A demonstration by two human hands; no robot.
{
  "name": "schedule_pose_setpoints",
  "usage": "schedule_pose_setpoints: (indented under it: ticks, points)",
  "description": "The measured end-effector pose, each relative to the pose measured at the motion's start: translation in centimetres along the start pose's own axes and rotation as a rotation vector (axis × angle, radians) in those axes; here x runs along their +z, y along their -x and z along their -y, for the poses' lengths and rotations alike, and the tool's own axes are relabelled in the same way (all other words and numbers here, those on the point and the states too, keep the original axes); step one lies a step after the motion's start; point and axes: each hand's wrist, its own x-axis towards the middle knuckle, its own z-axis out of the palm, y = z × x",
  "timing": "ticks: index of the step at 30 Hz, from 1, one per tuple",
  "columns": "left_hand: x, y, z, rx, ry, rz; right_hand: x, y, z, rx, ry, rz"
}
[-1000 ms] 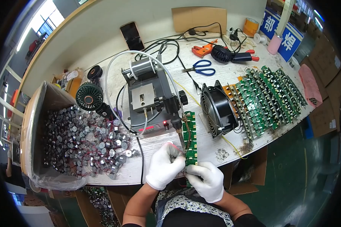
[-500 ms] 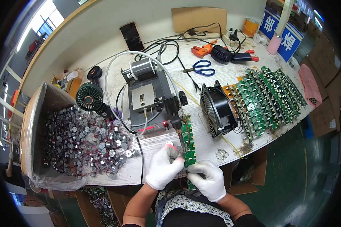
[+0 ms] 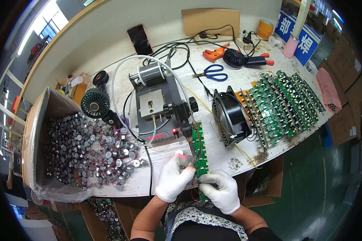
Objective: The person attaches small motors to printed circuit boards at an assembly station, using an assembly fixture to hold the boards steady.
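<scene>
The right hand (image 3: pixel 220 190) was pinched on the edge of a green circuit strip (image 3: pixel 201 168), under the soldering iron (image 3: pixel 191 148); whether the left hand (image 3: pixel 173 178), just beside, gripped anything I couldn't tell. Round metal parts (image 3: pixel 84 148) lay heaped leftward.

Contact between left grip (image 3: pixel 174 178) and green board (image 3: pixel 202 162) unclear, perhaps hidden.

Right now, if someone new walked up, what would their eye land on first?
Most likely the heap of silvery round parts, in and beside the open box at left. Then perhaps the rows of green circuit boards on the right, past the black fan. At the front edge, in the middle, the white-gloved left hand and right hand are at a long green board beside the soldering iron.
</scene>
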Motion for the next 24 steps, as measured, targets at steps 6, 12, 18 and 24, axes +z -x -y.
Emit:
schedule_pose_setpoints:
  ticks: [6, 12, 18, 24]
  points:
    - [0.2, 0.4, 0.8, 0.003, 0.126, 0.019, 0.1, 0.3, -0.1, 0.076, -0.093, -0.005]
    - [1.0, 1.0, 0.2, -0.039, 0.263, -0.018, 0.4, 0.6, -0.3, 0.12, -0.144, -0.017]
    - [0.0, 1.1, 0.7, 0.001, 0.235, -0.004, 0.8, 0.7, -0.1, 0.251, -0.183, -0.062]
    - [-4.9, 0.8, 1.6, 0.399, -0.185, -0.403, 0.6, 0.3, 0.1, 0.201, 0.006, -0.017]
